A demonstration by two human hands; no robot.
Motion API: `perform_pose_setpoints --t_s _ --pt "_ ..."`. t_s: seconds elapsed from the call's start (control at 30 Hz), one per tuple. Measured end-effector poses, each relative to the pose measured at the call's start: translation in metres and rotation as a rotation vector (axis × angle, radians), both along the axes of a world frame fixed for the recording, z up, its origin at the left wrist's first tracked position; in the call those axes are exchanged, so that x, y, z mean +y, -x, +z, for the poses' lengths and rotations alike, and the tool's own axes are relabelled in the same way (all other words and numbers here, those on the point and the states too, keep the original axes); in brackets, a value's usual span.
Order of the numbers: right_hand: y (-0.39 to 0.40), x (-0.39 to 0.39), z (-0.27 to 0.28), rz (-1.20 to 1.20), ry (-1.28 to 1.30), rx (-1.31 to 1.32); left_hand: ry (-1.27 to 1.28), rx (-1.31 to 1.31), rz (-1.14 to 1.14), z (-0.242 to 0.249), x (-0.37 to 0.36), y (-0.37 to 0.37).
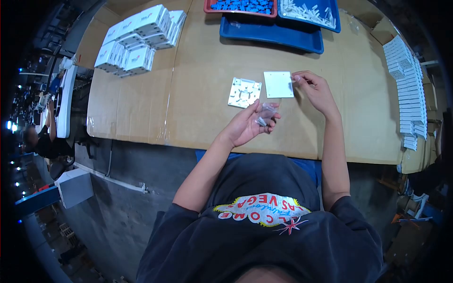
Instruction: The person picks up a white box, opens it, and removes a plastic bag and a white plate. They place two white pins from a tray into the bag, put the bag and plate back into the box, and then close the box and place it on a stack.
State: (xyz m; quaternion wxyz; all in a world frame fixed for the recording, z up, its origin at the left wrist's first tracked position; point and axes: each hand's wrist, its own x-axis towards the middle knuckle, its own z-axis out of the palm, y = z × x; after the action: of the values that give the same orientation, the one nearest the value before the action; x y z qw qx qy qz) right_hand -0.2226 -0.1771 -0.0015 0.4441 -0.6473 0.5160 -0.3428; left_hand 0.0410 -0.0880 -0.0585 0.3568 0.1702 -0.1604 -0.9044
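My left hand point(245, 126) is palm up, its fingers curled round a small clear plastic bag point(268, 111) with a small pale piece inside. Just beyond it, a white square plastic base point(244, 93) lies on the table, its inner side with ribs and a round middle facing up. Beside that base is a flat white square cover plate point(278, 85). The thumb and fingertips of my right hand point(315, 90) pinch together at the plate's right edge, near its upper corner. Whether the plate is lifted or rests on the cardboard cannot be made out.
Stacked white boxes point(137, 40) stand at the back left of the cardboard-covered table point(198, 113). At the back are a red tray point(206, 6) of blue parts, a blue tray point(338, 19) of white parts and another blue tray point(269, 37). White pieces point(408, 89) line the right edge.
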Motion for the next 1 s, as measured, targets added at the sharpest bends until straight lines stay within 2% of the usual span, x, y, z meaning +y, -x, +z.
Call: perform_pose_setpoints --t_s 0.03,0.13,0.23,0.33,0.5,0.6,0.73,0.83,1.0 --pt "0.004 -0.008 0.003 -0.011 0.014 0.021 0.005 0.015 -0.008 -0.001 -0.001 0.001" --pt "0.018 -0.044 0.016 -0.103 0.300 0.265 -0.016 -0.021 -0.003 0.003 0.000 0.002" --pt "0.028 -0.090 0.028 -0.251 0.519 0.295 -0.012 -0.016 0.004 0.001 0.000 0.002" --pt "0.043 -0.144 0.037 -0.359 0.586 0.356 -0.008 -0.029 0.003 0.000 0.000 0.002" --pt "0.060 -0.210 0.045 -0.430 0.576 0.632 -0.024 -0.011 0.006 0.002 0.001 0.001" --pt "0.075 -0.258 0.028 -0.397 0.560 0.738 -0.017 -0.035 0.005 0.001 0.001 0.001" --pt "0.063 -0.253 0.041 -0.285 0.504 0.921 -0.023 -0.038 0.003 0.004 0.002 0.002" --pt "0.064 -0.256 0.031 -0.289 0.591 0.929 -0.023 -0.051 0.010 0.007 0.003 0.002" --pt "0.069 -0.262 0.023 -0.333 0.574 0.800 -0.018 -0.019 0.015 0.007 0.006 0.001"
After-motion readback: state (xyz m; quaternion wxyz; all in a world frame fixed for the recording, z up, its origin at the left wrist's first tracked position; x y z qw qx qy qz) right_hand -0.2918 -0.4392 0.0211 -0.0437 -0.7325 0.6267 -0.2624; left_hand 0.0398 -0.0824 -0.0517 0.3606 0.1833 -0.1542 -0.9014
